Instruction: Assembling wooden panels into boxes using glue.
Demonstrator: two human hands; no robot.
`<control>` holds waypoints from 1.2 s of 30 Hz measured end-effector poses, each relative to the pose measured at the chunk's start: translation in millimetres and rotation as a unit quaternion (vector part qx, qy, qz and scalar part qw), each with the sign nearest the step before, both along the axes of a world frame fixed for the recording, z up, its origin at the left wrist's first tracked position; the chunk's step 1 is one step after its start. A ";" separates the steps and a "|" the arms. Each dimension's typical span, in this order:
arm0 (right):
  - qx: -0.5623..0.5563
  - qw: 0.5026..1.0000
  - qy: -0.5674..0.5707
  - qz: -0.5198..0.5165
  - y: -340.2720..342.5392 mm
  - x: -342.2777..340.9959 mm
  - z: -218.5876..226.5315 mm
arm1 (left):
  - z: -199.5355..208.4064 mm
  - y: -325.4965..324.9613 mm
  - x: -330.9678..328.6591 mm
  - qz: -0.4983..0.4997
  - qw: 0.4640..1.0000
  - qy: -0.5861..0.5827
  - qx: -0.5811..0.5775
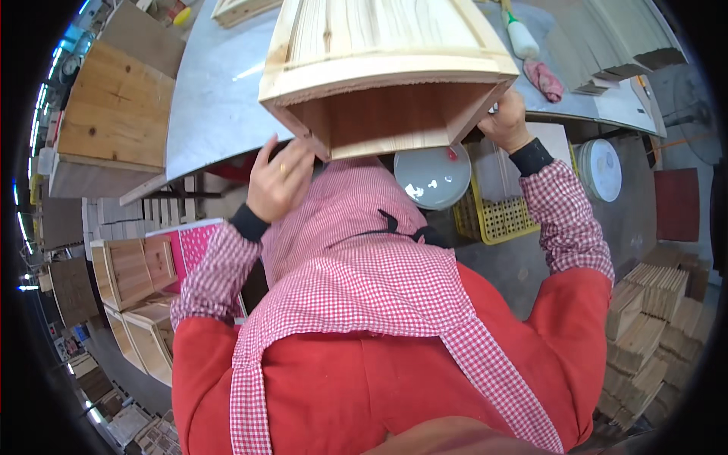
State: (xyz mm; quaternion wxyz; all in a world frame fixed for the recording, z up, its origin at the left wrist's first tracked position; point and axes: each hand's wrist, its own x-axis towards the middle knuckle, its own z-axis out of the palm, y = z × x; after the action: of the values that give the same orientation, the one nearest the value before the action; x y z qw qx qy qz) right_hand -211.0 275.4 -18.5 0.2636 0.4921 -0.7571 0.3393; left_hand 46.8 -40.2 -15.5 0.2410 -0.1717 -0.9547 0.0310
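A pale wooden box [390,73] lies on the table's near edge, its open end facing me and its hollow inside showing. At the box's lower left corner is my left hand [280,178], its fingers stretched out and apart, the tips at the wooden rim. Against the right side of the box rests my right hand [506,123]. Its fingers are curled, and a small shiny bit shows by them; what they hold is mostly hidden by the hand and the box edge.
The grey-white table [216,91] carries a glue bottle [522,39], a pink cloth [544,81] and stacked boards [629,34]. Below stand a round lidded bucket [432,178], a yellow crate [500,220] and a white bucket [601,171]. Wooden boxes [136,273] are at left.
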 end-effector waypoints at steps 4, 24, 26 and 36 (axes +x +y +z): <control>-0.078 0.989 -0.120 -0.020 -5.3 10.8 25.2 | 72.9 51.4 -17.1 -0.105 0.980 0.165 -0.031; -0.055 0.975 -0.214 0.026 -79.5 -194.0 37.7 | 131.6 149.1 -167.8 -0.230 0.964 -0.013 0.134; -0.043 0.962 -0.264 0.053 -78.5 -207.8 30.7 | 127.7 150.3 -167.2 -0.217 0.969 0.017 0.118; 0.272 0.945 -0.094 0.155 -118.0 -34.8 198.0 | 113.3 146.4 -163.4 -0.160 0.966 0.055 0.197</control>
State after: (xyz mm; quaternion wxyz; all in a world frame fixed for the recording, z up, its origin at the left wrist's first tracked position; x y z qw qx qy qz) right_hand -245.8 157.4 179.5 -0.0085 0.6219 -0.7564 0.2024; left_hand -116.7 106.1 97.9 0.3245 -0.2691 -0.8873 -0.1873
